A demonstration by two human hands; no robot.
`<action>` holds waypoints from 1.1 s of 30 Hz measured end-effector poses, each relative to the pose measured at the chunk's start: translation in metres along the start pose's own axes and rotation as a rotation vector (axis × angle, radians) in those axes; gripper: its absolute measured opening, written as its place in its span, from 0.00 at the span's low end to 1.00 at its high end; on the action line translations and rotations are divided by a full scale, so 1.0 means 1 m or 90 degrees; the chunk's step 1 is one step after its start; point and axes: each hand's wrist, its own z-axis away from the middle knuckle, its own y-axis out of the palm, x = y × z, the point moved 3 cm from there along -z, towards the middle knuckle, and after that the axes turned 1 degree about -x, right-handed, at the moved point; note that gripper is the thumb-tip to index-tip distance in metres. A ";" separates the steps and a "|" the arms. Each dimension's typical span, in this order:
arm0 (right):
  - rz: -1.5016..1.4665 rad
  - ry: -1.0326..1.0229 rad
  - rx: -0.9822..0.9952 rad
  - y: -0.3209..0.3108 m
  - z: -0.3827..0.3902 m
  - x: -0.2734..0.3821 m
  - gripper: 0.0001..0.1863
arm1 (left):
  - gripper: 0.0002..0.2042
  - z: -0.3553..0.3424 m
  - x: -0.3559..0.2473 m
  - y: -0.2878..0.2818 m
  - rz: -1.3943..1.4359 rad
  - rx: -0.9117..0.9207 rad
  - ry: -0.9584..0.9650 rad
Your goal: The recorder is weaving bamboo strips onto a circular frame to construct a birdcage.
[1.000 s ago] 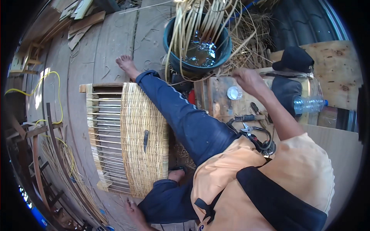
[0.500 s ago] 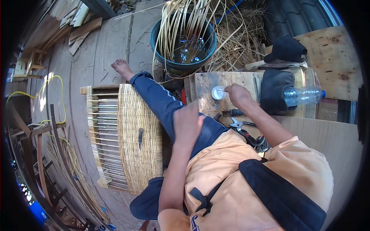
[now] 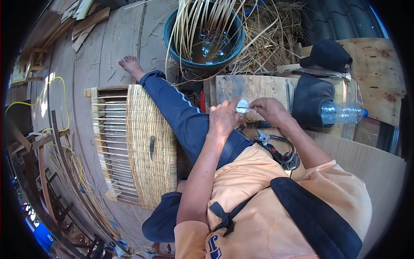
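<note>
Near the left edge of the bench (image 3: 262, 83), the white container (image 3: 243, 104) is now flanked, the right hand (image 3: 272, 111) joined by the left hand (image 3: 224, 118). Neither grip's closure can be told.

We note a small round container, whitish and partly covered (image 3: 243, 104), on the wooden board (image 3: 228, 86). Across it we see a thin dark strip (image 3: 246, 108), roughly level (material unclear to us), its right end pinched in the right hand (image 3: 272, 110).

Workshop with half-woven panel (image 3: 141, 149), shears (image 3: 263, 137)
</note>
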 end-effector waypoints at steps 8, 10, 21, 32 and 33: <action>-0.117 0.072 0.087 -0.006 0.016 0.006 0.11 | 0.21 0.021 0.010 0.000 0.018 -0.039 -0.028; -0.216 0.081 0.060 -0.014 0.032 -0.005 0.12 | 0.20 0.032 0.005 -0.002 0.050 -0.027 -0.021; -0.297 -0.166 0.054 0.015 -0.044 0.163 0.05 | 0.07 0.173 0.124 -0.088 0.248 -0.451 -0.268; -0.040 -0.339 0.350 0.267 -0.172 0.306 0.09 | 0.10 0.373 0.347 -0.007 0.287 -0.562 -0.784; -0.027 -0.358 0.356 0.285 -0.179 0.309 0.10 | 0.10 0.369 0.352 -0.009 0.319 -0.522 -0.810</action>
